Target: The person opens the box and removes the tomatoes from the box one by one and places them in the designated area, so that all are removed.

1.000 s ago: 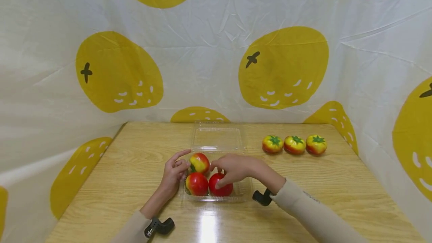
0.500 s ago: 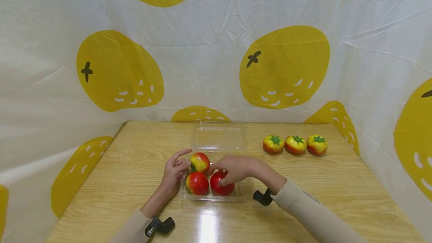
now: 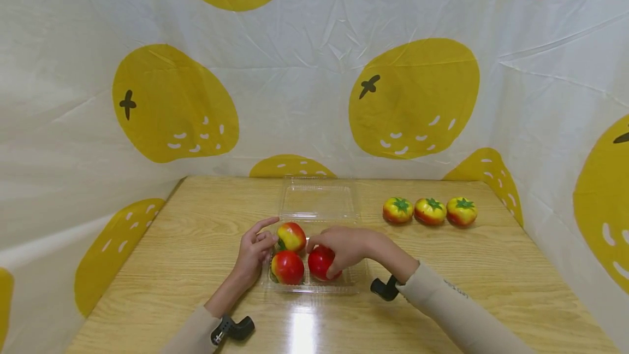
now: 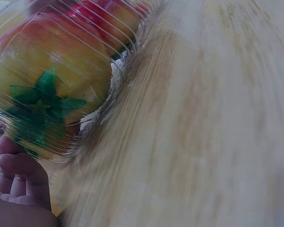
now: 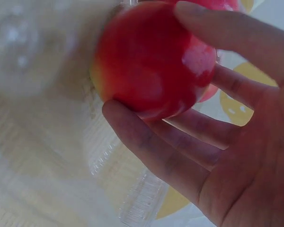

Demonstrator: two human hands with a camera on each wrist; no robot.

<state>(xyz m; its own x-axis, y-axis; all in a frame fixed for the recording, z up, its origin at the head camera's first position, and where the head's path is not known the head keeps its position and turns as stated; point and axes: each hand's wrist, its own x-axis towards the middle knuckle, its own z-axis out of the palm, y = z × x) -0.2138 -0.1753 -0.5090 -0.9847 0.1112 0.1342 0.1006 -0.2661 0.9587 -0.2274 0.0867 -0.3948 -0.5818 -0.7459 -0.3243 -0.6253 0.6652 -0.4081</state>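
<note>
A clear plastic clamshell container point(image 3: 314, 288) lies on the table with its lid folded back. Inside, at its left, are two red-yellow tomatoes, a rear tomato point(image 3: 292, 236) and a front tomato point(image 3: 287, 267). My left hand point(image 3: 253, 253) holds the container's left side, with curled fingers against the ribbed wall point(image 4: 61, 151) in the left wrist view. My right hand point(image 3: 348, 246) grips a third red tomato point(image 5: 154, 61) from above, thumb on one side and fingers on the other. That tomato sits within the container, right of the front tomato.
Three more tomatoes stand in a row at the back right: a left one point(image 3: 397, 210), a middle one point(image 3: 429, 211) and a right one point(image 3: 461, 211). The container's lid point(image 3: 319, 201) lies behind its base. A fruit-print cloth point(image 3: 295, 81) hangs behind the wooden table point(image 3: 196, 206).
My right hand has shifted the gripped tomato slightly right and back, away from the front tomato, and its thumb has moved to the tomato's right side. The left hand has stayed put.
</note>
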